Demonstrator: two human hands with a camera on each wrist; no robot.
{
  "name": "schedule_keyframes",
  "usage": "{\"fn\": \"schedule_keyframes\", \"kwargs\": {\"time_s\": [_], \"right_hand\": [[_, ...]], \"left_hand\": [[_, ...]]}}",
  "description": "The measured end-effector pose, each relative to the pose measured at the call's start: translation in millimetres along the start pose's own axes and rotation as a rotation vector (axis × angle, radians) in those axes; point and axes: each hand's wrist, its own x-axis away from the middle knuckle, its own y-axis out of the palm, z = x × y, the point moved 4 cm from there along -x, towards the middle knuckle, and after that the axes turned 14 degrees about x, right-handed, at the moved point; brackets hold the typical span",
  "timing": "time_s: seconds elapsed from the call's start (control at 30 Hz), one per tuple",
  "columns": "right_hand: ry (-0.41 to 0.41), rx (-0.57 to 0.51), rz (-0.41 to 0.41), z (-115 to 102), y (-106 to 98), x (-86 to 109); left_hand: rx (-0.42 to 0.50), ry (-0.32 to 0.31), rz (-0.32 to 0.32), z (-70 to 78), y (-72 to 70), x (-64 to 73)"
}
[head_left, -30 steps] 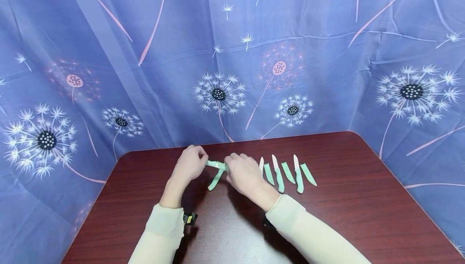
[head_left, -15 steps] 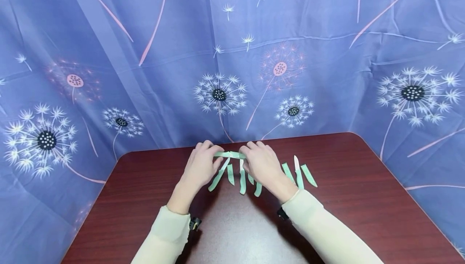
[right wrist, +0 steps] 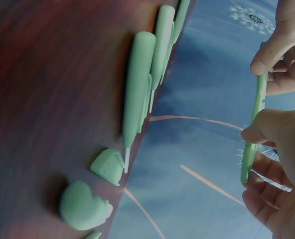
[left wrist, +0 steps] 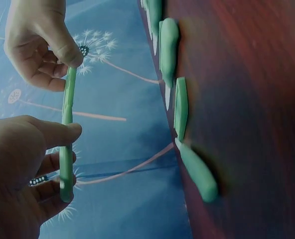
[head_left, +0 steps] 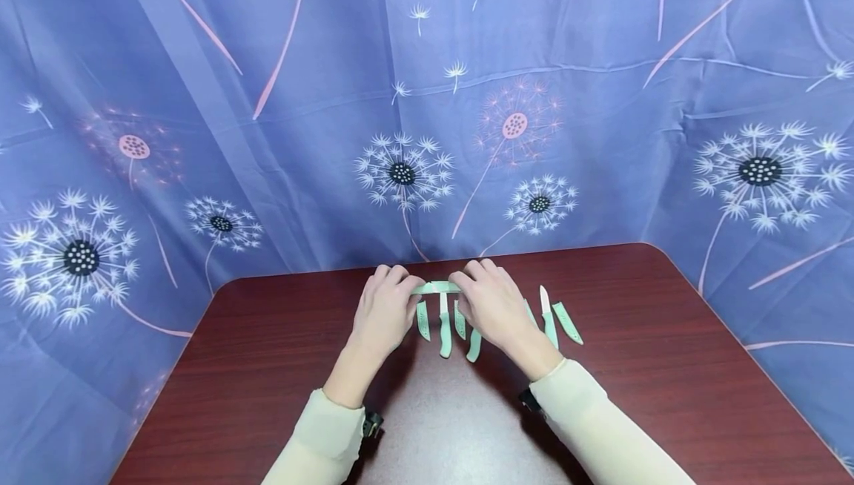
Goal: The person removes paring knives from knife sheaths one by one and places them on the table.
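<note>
A slim mint-green paring knife (head_left: 437,288) in its sheath is held level above the far side of the table, between both hands. My left hand (head_left: 387,311) grips its left end, thumb along the near side. My right hand (head_left: 492,301) pinches the other end between thumb and fingers. A joint shows midway along the knife (left wrist: 68,112), and no bare blade is visible there. Which hand has the handle I cannot tell. Beneath the hands lie a bare white-bladed knife (head_left: 445,333), a loose sheath (head_left: 423,320) and another sheath (head_left: 460,322).
On the dark red wooden table (head_left: 667,366), a knife handle (head_left: 474,345) shows partly behind my right hand. Further right lie another bare knife (head_left: 549,325) and a sheath (head_left: 567,323). A blue dandelion-print curtain (head_left: 600,114) hangs directly behind the table's far edge.
Both hands have moved right and slightly away with the sheathed knife, mostly in the first half second. The left hand now covers the leftmost knife on the table.
</note>
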Motion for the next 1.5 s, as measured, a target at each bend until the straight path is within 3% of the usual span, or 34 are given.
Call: {"fn": "schedule_keyframes", "kwargs": {"time_s": [0.3, 0.67, 1.5], "right_hand": [[0.005, -0.036, -0.023, -0.7, 4.4, 8.7], [-0.021, -0.053, 0.019, -3.7, 9.6, 12.7], [-0.038, -0.058, -0.002, -1.4, 11.2, 12.8]], "left_hand": [[-0.020, -0.049, -0.007, 6.8, 5.5, 3.7], [0.016, -0.046, 0.003, 7.6, 9.3, 7.6], [0.020, -0.052, 0.003, 5.5, 10.3, 9.0]]}}
